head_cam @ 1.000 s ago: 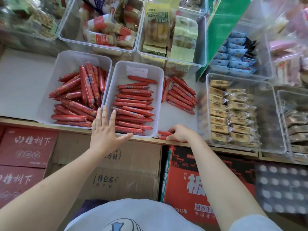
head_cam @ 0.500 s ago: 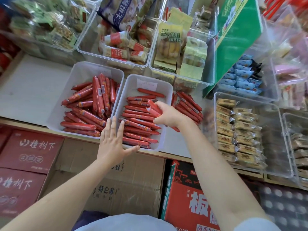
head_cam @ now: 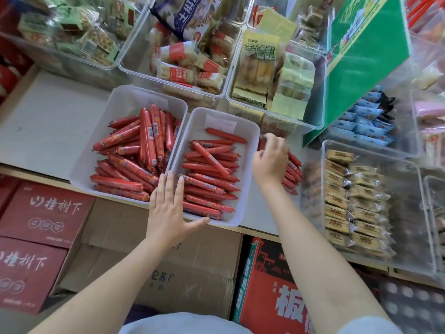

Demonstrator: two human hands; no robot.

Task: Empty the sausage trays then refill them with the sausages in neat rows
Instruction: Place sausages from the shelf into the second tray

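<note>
**Now the right hand is back at the loose pile**

Half a second ago the right hand (head_cam: 271, 160) was over the middle tray (head_cam: 250, 169), carrying sausages. It now hovers right of that tray above the loose sausages (head_cam: 292, 169) on the shelf, fingers curled; whether it holds anything I cannot tell. One sausage (head_cam: 210, 159) lies slanted across the tray's rows and probably needs straightening. The left hand (head_cam: 168, 208) rests flat, fingers straight, on the tray's near-left corner. Left of it, the other tray (head_cam: 96, 150) remains jumbled.

2 white trays (head_cam: 248, 165) side by side w/ red sausages (head_cam: 209, 174), right rowed, left (head_cam: 134, 160) jumbled.
</note>
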